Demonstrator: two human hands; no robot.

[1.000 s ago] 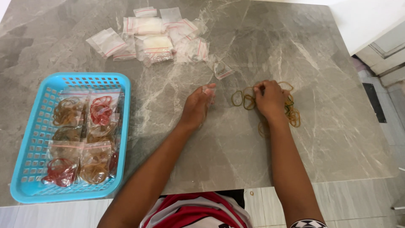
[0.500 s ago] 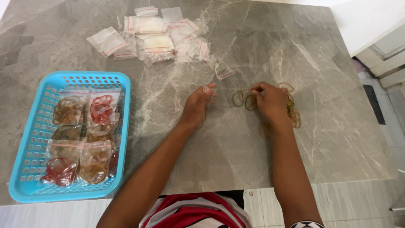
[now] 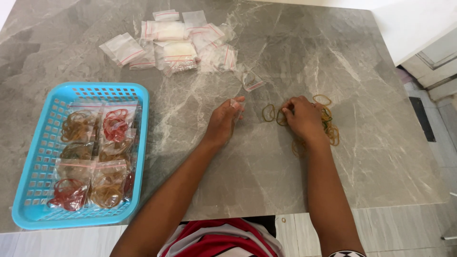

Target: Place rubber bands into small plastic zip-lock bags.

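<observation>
Right hand (image 3: 303, 119): palm down on the grey marble table (image 3: 371, 157), fingers curled, tips pressing on a loose rubber band (image 3: 282, 119) at the near-left edge of the pile. Whether the band is pinched or only pinned flat cannot be told from here.

Single rubber band (image 3: 269, 113): just left of the right fingertips, lying flat as a small oval, apart from the rest. It sits in the gap between the two hands, nearer the right.

Pile of tan rubber bands (image 3: 329, 124): directly under and to the right of the right hand, spread loosely, some loops showing beyond the knuckles and toward the wrist.

Left hand (image 3: 223, 121): well left of the pile, fingers bunched and closed on a small clear bag (image 3: 235, 103) held at the fingertips; the bag's end points toward the right hand.

One small zip bag (image 3: 252, 81): beyond the gap between the hands, lying alone on the table, a band apparently inside.

Heap of empty zip bags (image 3: 176, 40): farther out, beyond and left of the left hand.

Blue plastic basket (image 3: 28, 190): far left of both hands, holding filled bags of tan and red bands (image 3: 97, 157).

Relation noted: bands lie right of the held bag; the right hand is the nearer one to them.
</observation>
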